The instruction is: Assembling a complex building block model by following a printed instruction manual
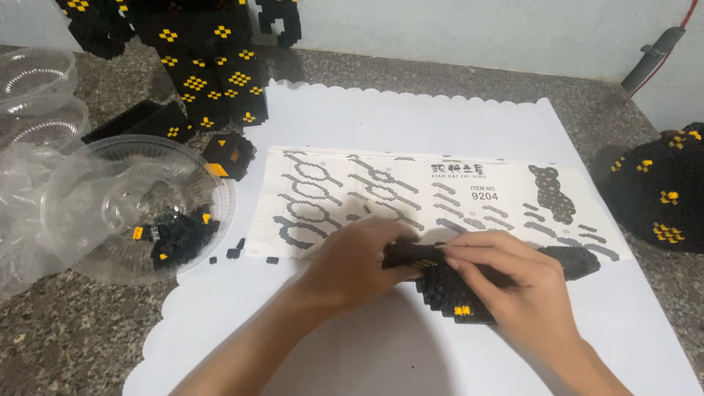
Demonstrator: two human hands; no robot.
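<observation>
Two hands point(433, 271) around knobbly black block slab point(451, 290)

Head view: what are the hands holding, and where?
Both hands, left hand and right hand, grip a black brick-built piece: left at its left end, right across its top.

Speckled grey counter point(66, 337) under everything. White scalloped paper point(411, 110) spread across the middle, an instruction sheet point(330, 194) printed with grey part diagrams lying on it. Clear plastic bowl point(95, 198) at left, tipped toward the sheet, holding loose black bricks point(180, 235) with a few yellow ones. A few stray black bricks point(235, 251) on the paper just beside the bowl. More clear cups point(37, 95) stacked far left. Tall black-and-yellow block figure point(213, 66) standing at far left, smaller black sections point(154, 121) lying at its foot. Rounded black block dome point(660, 187) with yellow spots at right. Dark tool handle point(653, 55) with a red cord leaning on the far wall.
</observation>
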